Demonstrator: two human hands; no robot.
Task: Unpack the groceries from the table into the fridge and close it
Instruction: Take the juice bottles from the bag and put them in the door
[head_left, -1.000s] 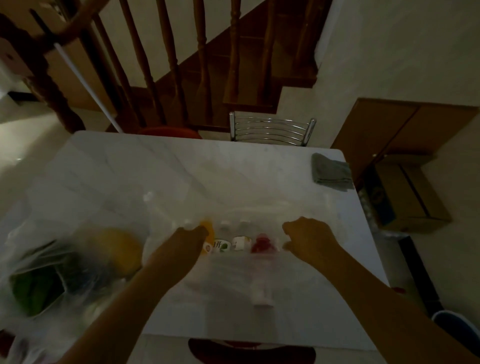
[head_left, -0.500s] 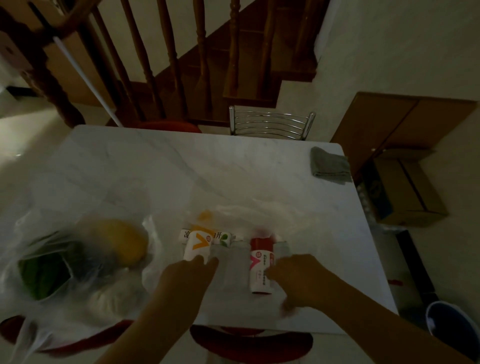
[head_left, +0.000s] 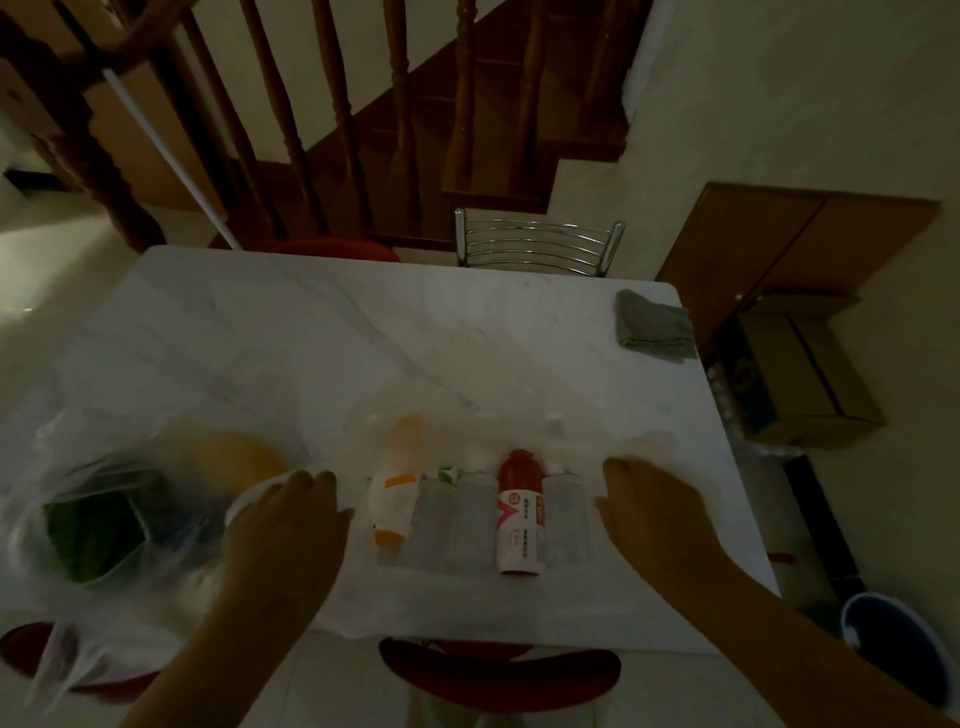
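Observation:
A row of small bottles lies inside a thin clear plastic bag on the white marble table. Among them are an orange-labelled bottle, clear ones and a red-capped bottle. My left hand grips the bag's left side, my right hand its right side, one on each side of the row. A second plastic bag at the left holds a green vegetable and a yellow fruit. No fridge is in view.
A grey cloth lies at the table's far right corner. A metal chair back stands behind the table and a red stool under its near edge. A cardboard box and a blue bucket sit on the floor at right.
Both hands pulled the bag of bottles toward the near edge, then moved apart to its two sides. The bottles now lie uncovered in a row.

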